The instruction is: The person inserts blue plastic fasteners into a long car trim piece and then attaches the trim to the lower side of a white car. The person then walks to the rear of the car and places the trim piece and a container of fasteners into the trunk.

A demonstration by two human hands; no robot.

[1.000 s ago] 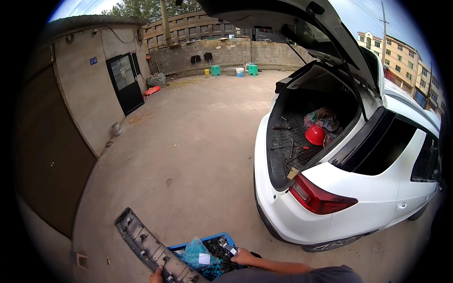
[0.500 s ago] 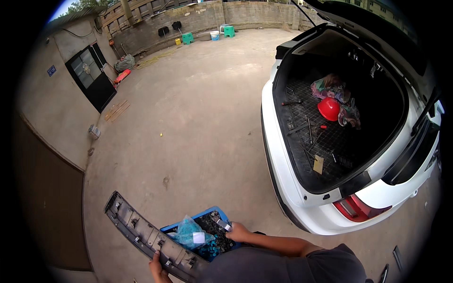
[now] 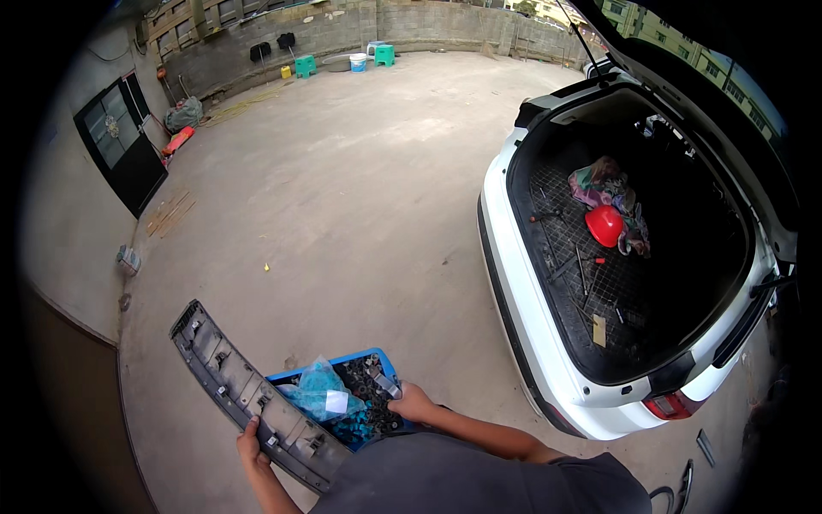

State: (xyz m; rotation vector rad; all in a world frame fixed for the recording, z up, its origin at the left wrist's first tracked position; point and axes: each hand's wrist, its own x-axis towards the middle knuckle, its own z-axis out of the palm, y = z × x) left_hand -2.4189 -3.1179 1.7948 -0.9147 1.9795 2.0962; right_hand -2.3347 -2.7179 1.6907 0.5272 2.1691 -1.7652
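Observation:
My left hand [image 3: 250,444] grips the lower edge of a long, curved grey plastic trim panel [image 3: 243,373]. Its ribbed inner side, with several clip mounts, faces up. To the right of the panel, and partly behind it, is a blue crate [image 3: 383,360]. Inside lie many small black plastic clips [image 3: 358,372], bright blue clips [image 3: 349,428] and a clear bag of blue pieces [image 3: 313,382] with a white label. Over the crate's right side, my right hand [image 3: 413,403] is closed on a small silver-grey tool [image 3: 387,385], its exact kind unclear.
On the right stands a white car [image 3: 505,248], tailgate raised. Its boot holds a red helmet [image 3: 604,225], crumpled cloth [image 3: 597,182] and several hand tools. A building with a dark door [image 3: 120,141] is on the left. Green stools [image 3: 384,56] stand by the far wall.
The view has shifted, so the panel, crate and both hands appear higher and further left. Both hands keep their holds on the trim panel and the small tool.

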